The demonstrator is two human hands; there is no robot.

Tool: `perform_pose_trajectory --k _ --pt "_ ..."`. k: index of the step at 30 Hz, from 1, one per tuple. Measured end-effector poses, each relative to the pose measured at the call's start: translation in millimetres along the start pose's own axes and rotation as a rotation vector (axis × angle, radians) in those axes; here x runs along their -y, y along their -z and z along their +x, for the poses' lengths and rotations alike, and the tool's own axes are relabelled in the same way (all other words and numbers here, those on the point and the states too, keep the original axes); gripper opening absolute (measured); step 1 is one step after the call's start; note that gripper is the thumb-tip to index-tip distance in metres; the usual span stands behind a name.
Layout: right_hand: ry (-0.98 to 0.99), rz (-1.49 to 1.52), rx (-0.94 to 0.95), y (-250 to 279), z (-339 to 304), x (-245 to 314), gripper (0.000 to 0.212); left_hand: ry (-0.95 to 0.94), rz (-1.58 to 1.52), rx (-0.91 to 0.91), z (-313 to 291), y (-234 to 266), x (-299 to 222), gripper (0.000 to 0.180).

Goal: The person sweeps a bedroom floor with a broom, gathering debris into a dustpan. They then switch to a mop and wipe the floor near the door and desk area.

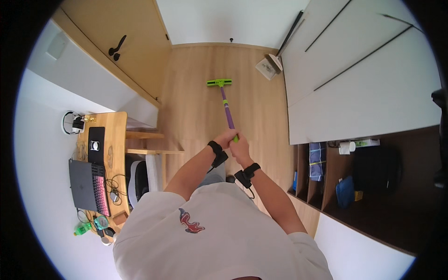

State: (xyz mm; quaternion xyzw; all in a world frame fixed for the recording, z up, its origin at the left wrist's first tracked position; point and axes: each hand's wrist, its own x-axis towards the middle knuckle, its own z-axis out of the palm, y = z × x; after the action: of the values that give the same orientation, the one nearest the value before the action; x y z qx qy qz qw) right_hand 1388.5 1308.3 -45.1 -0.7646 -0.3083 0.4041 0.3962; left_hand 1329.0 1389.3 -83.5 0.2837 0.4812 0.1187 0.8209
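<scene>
A mop (227, 112) with a purple and green handle reaches away from me over the wood floor. Its flat green head (219, 82) lies crosswise on the boards at the far end. Near the top of the handle, my left hand (226, 138) is wrapped round the pole. My right hand (240, 150) grips it too, close beside the left and slightly nearer to me. Both wrists wear black straps with small black boxes. The grip end of the handle is mostly hidden by my fingers.
A wooden desk (119, 149) with a laptop (83, 184) and a grey chair (154, 172) stand at left. The door (112, 28) is far left. A broom and dustpan (267, 68) lean by the white cabinet (364, 79). Open brown shelves (303, 189) are at right.
</scene>
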Motion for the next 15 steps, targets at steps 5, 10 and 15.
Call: perform_pose_trajectory --k 5,10,15 --pt "-0.032 -0.075 0.055 -26 28 19 0.043 -0.06 0.085 -0.011 21 27 -28 0.013" --pt "-0.044 -0.061 0.108 -30 68 64 0.043 -0.092 0.138 -0.061 38 33 -81 0.012" --pt "-0.031 -0.061 0.077 -48 133 77 0.043 -0.116 0.156 -0.099 100 51 -118 0.005"
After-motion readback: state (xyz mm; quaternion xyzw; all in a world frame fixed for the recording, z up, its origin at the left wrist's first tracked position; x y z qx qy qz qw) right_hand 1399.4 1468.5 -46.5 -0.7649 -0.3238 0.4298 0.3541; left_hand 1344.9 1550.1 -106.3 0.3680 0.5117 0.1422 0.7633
